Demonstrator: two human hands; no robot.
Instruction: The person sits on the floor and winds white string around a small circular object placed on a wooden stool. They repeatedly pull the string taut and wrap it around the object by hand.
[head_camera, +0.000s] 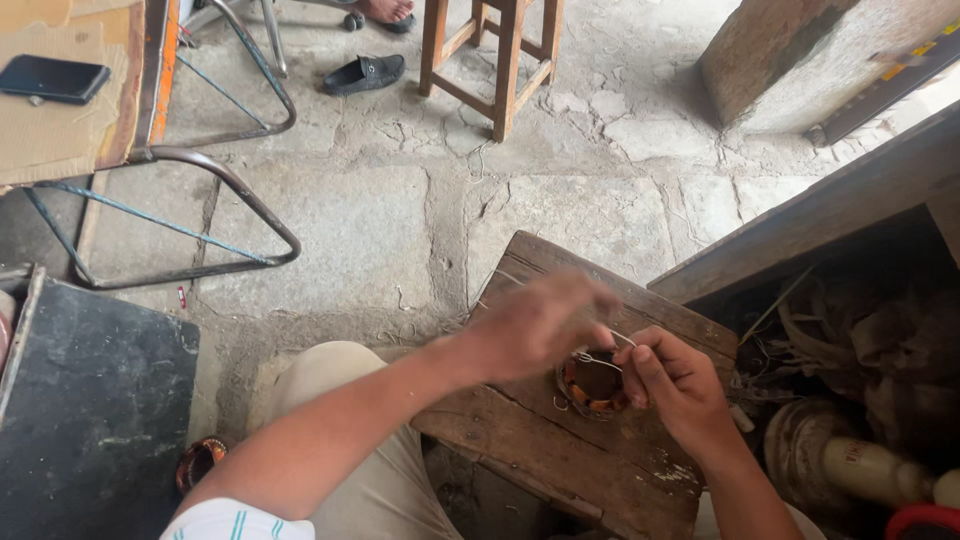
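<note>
A small round copper-wound coil (592, 385) with an orange-brown ring lies on a worn wooden board (540, 440) in front of me. My right hand (678, 385) grips its right side, fingers curled against the rim. My left hand (545, 320) hovers over the coil's upper left, blurred, with its fingertips pinched on a thin wire (598, 358) that runs across the top of the coil. Part of the coil is hidden under my fingers.
A wooden stool (495, 60) and a black shoe (364, 73) stand on the stone floor ahead. A metal-frame table with a phone (52, 78) sits at upper left, a dark slab (90, 400) at lower left. A cluttered wooden box (860, 330) is on the right.
</note>
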